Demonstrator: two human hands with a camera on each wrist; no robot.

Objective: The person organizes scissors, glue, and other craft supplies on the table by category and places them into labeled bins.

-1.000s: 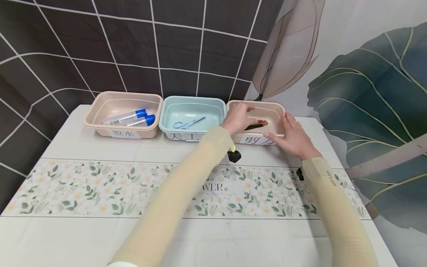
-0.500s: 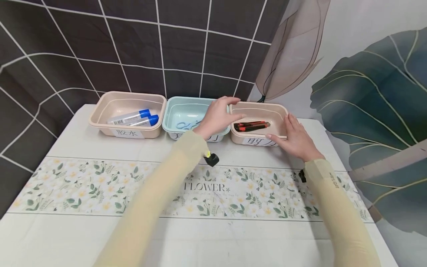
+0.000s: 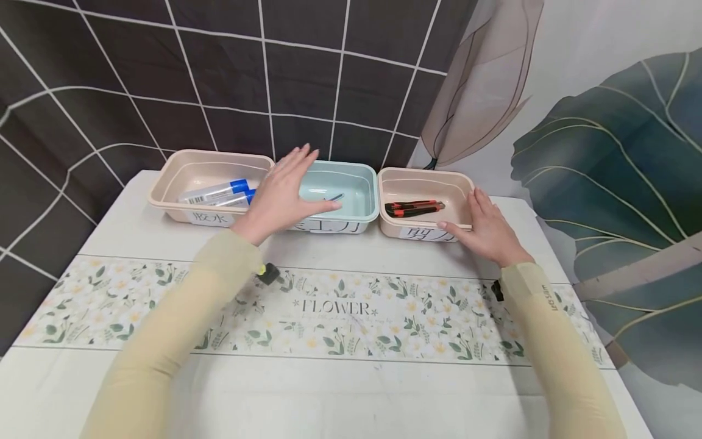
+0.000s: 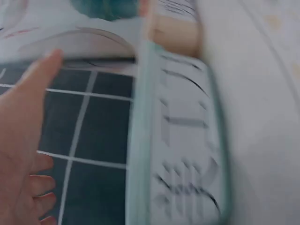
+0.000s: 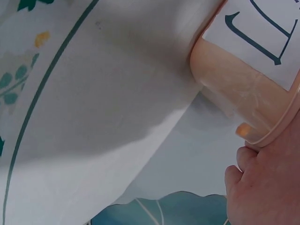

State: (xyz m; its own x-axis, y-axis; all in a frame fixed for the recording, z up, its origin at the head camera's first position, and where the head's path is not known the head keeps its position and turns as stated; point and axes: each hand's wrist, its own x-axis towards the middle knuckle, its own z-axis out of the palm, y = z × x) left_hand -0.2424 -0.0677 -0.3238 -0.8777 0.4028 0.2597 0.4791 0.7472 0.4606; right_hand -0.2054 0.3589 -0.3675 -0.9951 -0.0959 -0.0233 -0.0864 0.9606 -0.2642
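Observation:
My left hand (image 3: 280, 198) is spread, thumb apart from fingers, over the left end of the light blue bin (image 3: 356, 183), holding nothing. In the left wrist view, the bin's labelled front stands beside my left hand (image 4: 21, 136). Inside the bin, only the tip of the scissors (image 3: 336, 197) shows; my hand hides the rest. My right hand (image 3: 485, 228) rests on the right end of the right pink bin (image 3: 428, 174), fingers straight along its side and thumb at its front rim. Red-and-black utility knives (image 3: 414, 208) lie in that bin.
A left pink bin (image 3: 189, 161) holds blue-capped glue tubes (image 3: 214, 192); my left hand overlaps its right end. The three bins stand in a row at the back of the white table (image 3: 351, 393). A floral strip (image 3: 340, 329) crosses the table, and a dark grid backdrop (image 3: 301, 73) rises behind.
My left hand has moved left, from over the utility knives in the right bin to the blue bin's left end, its fingers spreading. The right hand has stayed at the right bin.

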